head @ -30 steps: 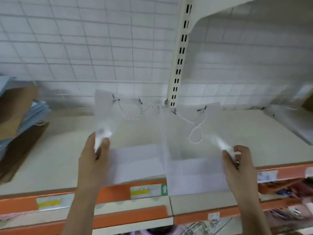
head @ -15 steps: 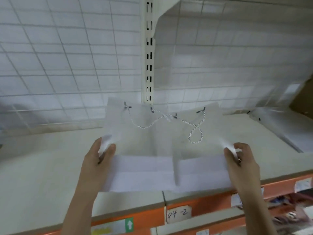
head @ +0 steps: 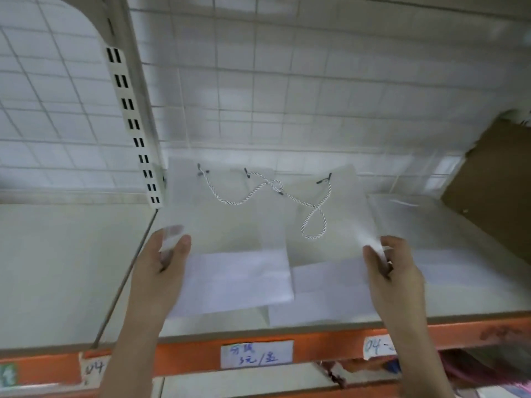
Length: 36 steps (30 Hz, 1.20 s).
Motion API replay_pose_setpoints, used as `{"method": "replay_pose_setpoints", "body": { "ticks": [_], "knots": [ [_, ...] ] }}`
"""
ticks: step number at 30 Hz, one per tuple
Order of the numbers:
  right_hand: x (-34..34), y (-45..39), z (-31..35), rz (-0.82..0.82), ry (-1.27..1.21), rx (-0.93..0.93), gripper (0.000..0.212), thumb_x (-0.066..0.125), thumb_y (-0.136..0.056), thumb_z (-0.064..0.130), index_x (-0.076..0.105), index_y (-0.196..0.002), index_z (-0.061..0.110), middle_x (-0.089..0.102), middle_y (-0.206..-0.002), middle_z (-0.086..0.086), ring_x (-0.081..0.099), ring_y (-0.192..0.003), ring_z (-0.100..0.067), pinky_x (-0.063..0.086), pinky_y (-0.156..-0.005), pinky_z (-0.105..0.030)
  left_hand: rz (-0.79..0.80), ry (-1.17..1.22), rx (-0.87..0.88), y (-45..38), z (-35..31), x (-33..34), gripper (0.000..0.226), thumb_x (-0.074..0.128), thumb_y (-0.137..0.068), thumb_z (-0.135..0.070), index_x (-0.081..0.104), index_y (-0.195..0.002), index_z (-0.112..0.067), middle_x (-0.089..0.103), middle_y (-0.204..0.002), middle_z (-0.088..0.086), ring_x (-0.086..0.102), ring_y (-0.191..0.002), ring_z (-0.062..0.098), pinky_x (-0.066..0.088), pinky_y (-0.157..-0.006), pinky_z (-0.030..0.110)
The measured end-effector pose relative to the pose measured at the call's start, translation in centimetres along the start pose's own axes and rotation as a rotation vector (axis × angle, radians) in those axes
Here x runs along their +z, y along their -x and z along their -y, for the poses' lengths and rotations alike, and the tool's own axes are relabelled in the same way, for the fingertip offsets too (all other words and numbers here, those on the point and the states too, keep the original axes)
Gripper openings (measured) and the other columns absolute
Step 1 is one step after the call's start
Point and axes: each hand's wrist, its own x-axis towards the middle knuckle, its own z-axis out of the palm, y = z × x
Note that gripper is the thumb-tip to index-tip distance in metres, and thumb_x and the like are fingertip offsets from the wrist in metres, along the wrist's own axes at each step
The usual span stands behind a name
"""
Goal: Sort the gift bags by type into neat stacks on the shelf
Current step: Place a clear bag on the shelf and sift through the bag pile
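Note:
Two flat translucent white gift bags with twisted cord handles hang side by side above the shelf (head: 71, 268). The left bag (head: 230, 225) is pinched at its left edge by my left hand (head: 166, 265). My right hand (head: 393, 268) pinches the right edge of the right bag (head: 339, 225). The bags overlap slightly in the middle and their cords (head: 287, 196) tangle together. Their folded white bottoms point toward me, near the shelf's front edge.
A stack of similar translucent bags (head: 448, 225) lies flat on the shelf at the right. A brown bag or cardboard sheet (head: 494, 191) leans at the far right. A slotted upright post (head: 132, 124) stands left of the bags. Orange shelf rail (head: 330, 346) with paper labels runs below.
The view and both hands have shifted right along the shelf with the two bags. The post now stands left of the bags and the right-hand stack is closer.

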Motion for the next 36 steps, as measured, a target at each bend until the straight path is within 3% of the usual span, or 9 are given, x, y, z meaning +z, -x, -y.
{"method": "replay_pose_setpoints", "body": {
  "ticks": [3, 8, 11, 13, 16, 21, 26, 29, 36],
  "knots": [
    [-2.2, -2.2, -1.7, 0.027, 0.044, -0.022, 0.025, 0.052, -0.092, 0.019, 0.05, -0.113, 0.006, 0.058, -0.079, -0.012, 0.049, -0.057, -0.016, 0.033, -0.054, -0.03, -0.045, -0.063, 0.053, 2.0, -1.6, 1.7, 0.016, 0.051, -0.092, -0.029, 0.054, -0.108, -0.03, 0.039, -0.052, 0.002, 0.037, -0.038, 0.006, 0.035, -0.044, 0.017],
    [-2.8, -4.2, -2.4, 0.057, 0.043, -0.073, 0.029, 0.05, -0.093, 0.018, 0.047, -0.118, 0.005, 0.057, -0.089, -0.008, 0.05, -0.06, -0.011, 0.033, -0.063, -0.028, -0.147, -0.146, 0.128, 2.6, -4.1, 3.1, 0.029, 0.052, -0.091, -0.028, 0.053, -0.119, -0.02, 0.049, -0.058, 0.007, 0.048, -0.053, 0.013, 0.035, -0.049, 0.01],
    [-3.0, -5.3, -2.2, 0.067, 0.025, -0.078, 0.03, 0.045, -0.095, 0.022, 0.043, -0.122, 0.009, 0.051, -0.098, -0.001, 0.048, -0.064, -0.005, 0.035, -0.066, -0.029, -0.197, -0.157, 0.154, 1.8, -4.9, 3.8, 0.033, 0.054, -0.091, -0.023, 0.051, -0.122, -0.014, 0.045, -0.06, -0.001, 0.048, -0.056, 0.001, 0.034, -0.054, 0.001],
    [-3.5, -6.3, -2.1, 0.052, 0.026, -0.08, 0.029, 0.044, -0.096, 0.023, 0.043, -0.122, 0.01, 0.049, -0.091, 0.003, 0.049, -0.062, -0.011, 0.037, -0.063, -0.032, -0.208, -0.105, 0.149, 1.0, -4.9, 4.5, 0.034, 0.057, -0.09, -0.025, 0.05, -0.122, -0.013, 0.04, -0.058, -0.001, 0.048, -0.052, -0.003, 0.035, -0.055, 0.004],
    [-4.8, -8.2, -2.6, 0.029, 0.041, -0.07, 0.025, 0.045, -0.095, 0.024, 0.045, -0.117, 0.011, 0.051, -0.073, 0.006, 0.049, -0.059, -0.013, 0.034, -0.054, -0.031, -0.202, -0.002, 0.118, 0.0, -4.6, 5.9, 0.036, 0.058, -0.089, -0.033, 0.05, -0.12, -0.018, 0.034, -0.056, 0.001, 0.039, -0.043, 0.002, 0.038, -0.057, 0.028],
    [-7.7, -12.0, -5.6, 0.001, 0.067, -0.004, 0.018, 0.048, -0.093, 0.026, 0.047, -0.109, 0.016, 0.061, -0.087, -0.006, 0.058, -0.075, -0.033, 0.045, -0.063, -0.036, -0.192, -0.014, 0.09, -0.1, -4.8, 9.2, 0.031, 0.054, -0.091, -0.025, 0.05, -0.121, -0.019, 0.041, -0.06, 0.008, 0.043, -0.044, 0.0, 0.033, -0.048, 0.009],
    [-11.9, -15.3, -10.5, -0.011, 0.062, 0.148, 0.022, 0.047, -0.094, 0.02, 0.048, -0.114, 0.012, 0.056, -0.088, -0.004, 0.053, -0.081, -0.03, 0.042, -0.072, -0.037, -0.195, -0.005, 0.048, 1.4, -5.8, 13.2, 0.03, 0.054, -0.091, -0.024, 0.052, -0.12, -0.018, 0.045, -0.065, 0.013, 0.045, -0.053, 0.01, 0.037, -0.06, 0.028],
    [-13.9, -16.7, -13.6, 0.015, 0.048, 0.231, 0.024, 0.047, -0.094, 0.018, 0.049, -0.117, 0.011, 0.054, -0.097, -0.013, 0.051, -0.08, -0.028, 0.036, -0.075, -0.035, -0.215, -0.01, 0.046, 3.2, -6.7, 16.1, 0.028, 0.054, -0.091, -0.023, 0.052, -0.119, -0.021, 0.046, -0.07, 0.017, 0.042, -0.051, 0.009, 0.037, -0.056, 0.015],
    [-14.9, -18.1, -18.8, 0.216, 0.196, 0.253, 0.017, 0.054, -0.089, 0.027, 0.046, -0.087, 0.013, 0.052, -0.071, -0.005, 0.051, -0.074, -0.024, 0.039, -0.067, -0.036, -0.216, 0.01, 0.008, 7.6, -8.3, 22.3, 0.024, 0.054, -0.091, -0.024, 0.049, -0.114, -0.028, 0.038, -0.064, 0.009, 0.04, -0.044, 0.002, 0.032, -0.046, 0.007]
  ]
}}
